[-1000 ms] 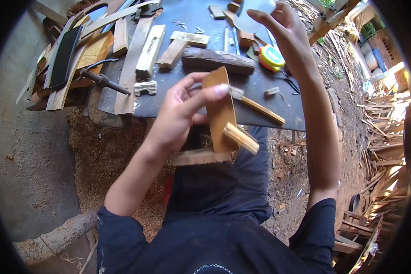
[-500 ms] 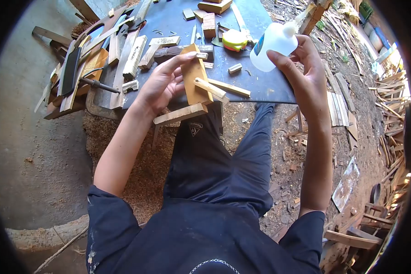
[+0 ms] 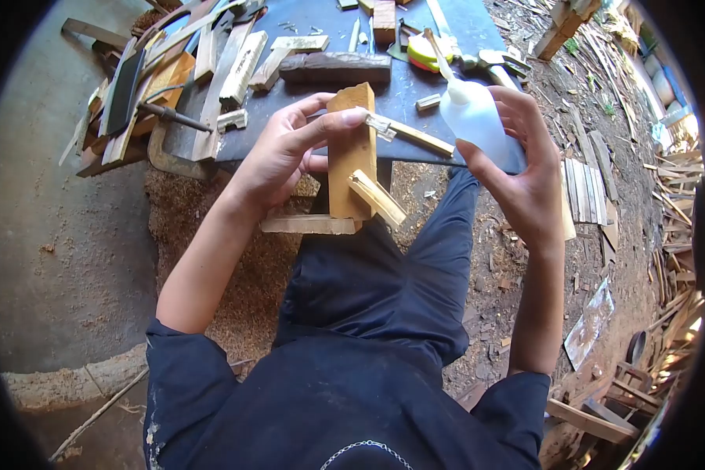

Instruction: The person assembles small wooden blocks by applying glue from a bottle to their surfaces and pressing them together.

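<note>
Tilted leftward since the earlier frame, the white bottle (image 3: 473,125) sits in the widely curled right hand (image 3: 526,164), nozzle (image 3: 440,56) up. Thumb and fingers of the left hand (image 3: 290,145) pinch the wooden piece (image 3: 349,160) upright before the surface (image 3: 411,116), apparently keeping its strips (image 3: 377,198) exposed.

wooden piece (image 3: 351,153) in your left hand (image 3: 290,149), bottle (image 3: 470,117) in your right hand (image 3: 531,172), both by the table (image 3: 282,17)'s near edge, block (image 3: 335,69) on it beyond the piece, tape measure (image 3: 424,58) past the bottle, phone (image 3: 123,95) on the wood pile (image 3: 170,77) way off left
</note>
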Demonstrator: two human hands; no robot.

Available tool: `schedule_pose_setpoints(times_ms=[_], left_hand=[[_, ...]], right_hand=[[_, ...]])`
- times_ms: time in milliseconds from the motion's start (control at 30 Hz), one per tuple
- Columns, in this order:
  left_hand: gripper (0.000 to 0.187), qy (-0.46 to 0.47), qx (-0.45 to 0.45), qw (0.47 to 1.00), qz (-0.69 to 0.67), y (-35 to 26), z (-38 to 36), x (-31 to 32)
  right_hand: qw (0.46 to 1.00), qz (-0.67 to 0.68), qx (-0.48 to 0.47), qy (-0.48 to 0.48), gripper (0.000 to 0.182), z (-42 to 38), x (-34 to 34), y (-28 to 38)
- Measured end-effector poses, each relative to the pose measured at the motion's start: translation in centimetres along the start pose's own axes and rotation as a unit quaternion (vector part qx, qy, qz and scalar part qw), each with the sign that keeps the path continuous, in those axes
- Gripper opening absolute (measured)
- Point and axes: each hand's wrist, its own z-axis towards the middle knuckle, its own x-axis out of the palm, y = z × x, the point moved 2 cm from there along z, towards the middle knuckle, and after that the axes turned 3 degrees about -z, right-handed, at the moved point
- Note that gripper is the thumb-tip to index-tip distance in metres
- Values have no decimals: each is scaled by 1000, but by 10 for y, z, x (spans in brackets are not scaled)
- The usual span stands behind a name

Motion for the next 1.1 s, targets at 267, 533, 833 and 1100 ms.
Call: schedule_pose_setpoints(times_ms=[267, 533, 833, 1100], left_hand=[[59, 2, 1, 1000, 26, 3, 7, -35], [61, -48, 1, 997, -53, 2, 8, -53], [64, -70, 50, 996, -23, -5, 19, -58], [61, -2, 8, 999, -36, -2, 15, -65]], right_hand=[[999, -2, 9, 31, 57, -5, 21, -11], [996, 61, 41, 51, 60, -2, 43, -7], [996, 55, 40, 56, 64, -3, 44, -7], [993, 77, 75, 54, 57, -4, 41, -3]])
